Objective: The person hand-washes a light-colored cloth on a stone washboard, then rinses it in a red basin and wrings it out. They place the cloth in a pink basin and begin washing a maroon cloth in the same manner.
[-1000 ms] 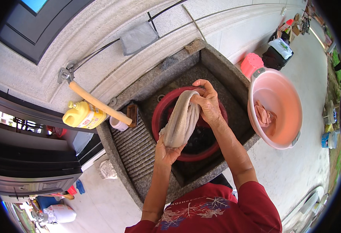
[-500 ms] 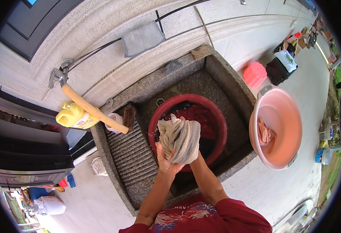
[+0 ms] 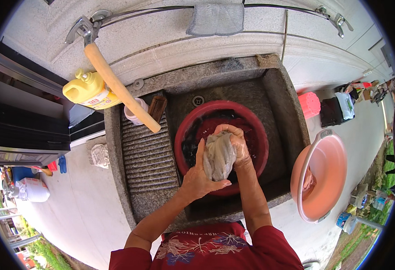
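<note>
A wadded grey-white cloth (image 3: 219,158) is squeezed between my two hands above a red basin (image 3: 263,144). My left hand (image 3: 198,179) cups its left and lower side, with the thumb stretched out below it. Over its top and right side curls my right hand (image 3: 237,143), fingers bent round the fabric. Beneath the hands, the basin holds dark red fabric (image 3: 205,128) and darker, wet-looking cloth in water. The hands and the cloth cover part of what lies in it.
The basin stands in a stone sink (image 3: 292,119) with a ribbed washboard (image 3: 148,164) at left. A scrub brush (image 3: 157,108), a yellow jug (image 3: 87,91) and a tap hose (image 3: 116,85) are near it. A pink-orange tub (image 3: 332,180) with cloth inside stands to the right.
The cloth is now bunched smaller and more tightly between the hands. My right hand has come up over its top. The whole view has turned and shifted.
</note>
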A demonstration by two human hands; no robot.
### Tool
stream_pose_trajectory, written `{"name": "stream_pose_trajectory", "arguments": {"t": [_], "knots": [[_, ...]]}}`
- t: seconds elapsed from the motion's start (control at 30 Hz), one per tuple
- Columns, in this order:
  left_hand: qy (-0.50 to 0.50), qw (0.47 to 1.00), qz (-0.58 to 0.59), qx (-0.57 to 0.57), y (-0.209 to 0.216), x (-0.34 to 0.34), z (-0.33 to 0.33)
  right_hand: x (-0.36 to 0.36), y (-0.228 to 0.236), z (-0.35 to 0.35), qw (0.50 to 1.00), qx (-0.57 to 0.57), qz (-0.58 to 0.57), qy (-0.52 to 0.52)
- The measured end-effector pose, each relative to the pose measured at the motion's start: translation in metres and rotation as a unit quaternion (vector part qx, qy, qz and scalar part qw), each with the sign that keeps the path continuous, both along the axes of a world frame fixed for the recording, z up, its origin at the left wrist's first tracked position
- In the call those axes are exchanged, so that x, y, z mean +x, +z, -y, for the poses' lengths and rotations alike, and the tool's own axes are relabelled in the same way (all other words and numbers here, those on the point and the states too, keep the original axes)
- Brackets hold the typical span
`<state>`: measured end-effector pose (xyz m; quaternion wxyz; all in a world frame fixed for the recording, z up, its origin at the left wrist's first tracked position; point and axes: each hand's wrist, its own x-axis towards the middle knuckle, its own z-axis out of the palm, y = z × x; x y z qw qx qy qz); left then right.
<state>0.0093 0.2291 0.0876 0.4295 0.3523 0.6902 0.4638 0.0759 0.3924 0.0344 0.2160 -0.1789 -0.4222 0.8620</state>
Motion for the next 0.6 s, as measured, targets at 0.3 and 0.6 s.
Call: {"name": "stream_pose_trajectory", "arguments": {"t": [0.3, 0.6], "knots": [[-0.021, 0.948, -0.287, -0.139, -0.026, 0.009, -0.001, -0.006, 0.008, 0.007, 0.979, 0.172, 0.102, 0.038], [0.055, 0.987, 0.146, 0.049, -0.051, -0.003, 0.009, -0.003, 0.007, 0.021, 0.936, 0.327, 0.073, -0.106]]}}
